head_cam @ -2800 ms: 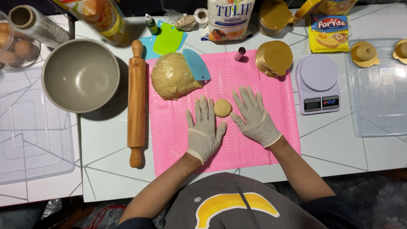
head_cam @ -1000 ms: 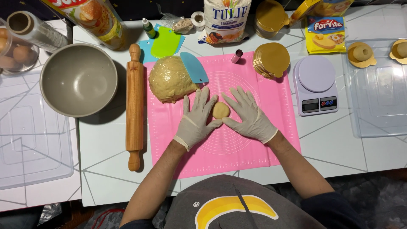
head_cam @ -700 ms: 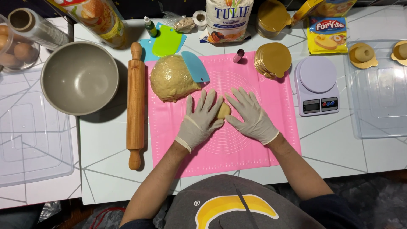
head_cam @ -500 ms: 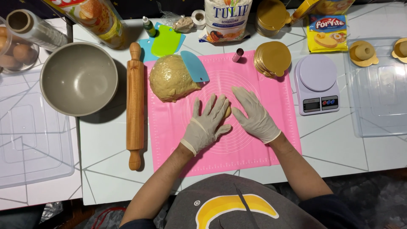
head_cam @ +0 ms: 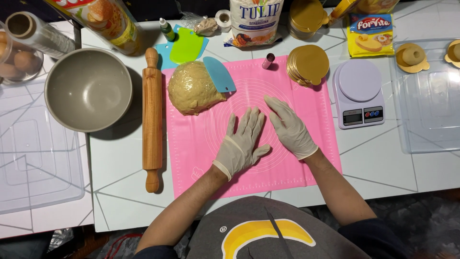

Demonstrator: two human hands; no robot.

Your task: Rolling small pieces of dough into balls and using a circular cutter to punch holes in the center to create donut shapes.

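Both my hands wear pale gloves and lie flat on the pink silicone mat. My left hand has its fingers spread and its palm pressed down near the mat's middle. The small dough ball seen earlier does not show; it seems to be under this palm. My right hand rests just to the right, fingers together, with nothing in it. A big lump of tan dough sits on the mat's far left corner, with a blue scraper leaning on it.
A wooden rolling pin lies left of the mat, beside a grey bowl. To the right are a stack of gold discs and a lilac scale. Clear plastic trays flank the table. Packets and a flour bag line the back.
My left hand has slid right over the small dough ball, which was visible between the hands and is now covered. My right hand stayed nearly still.
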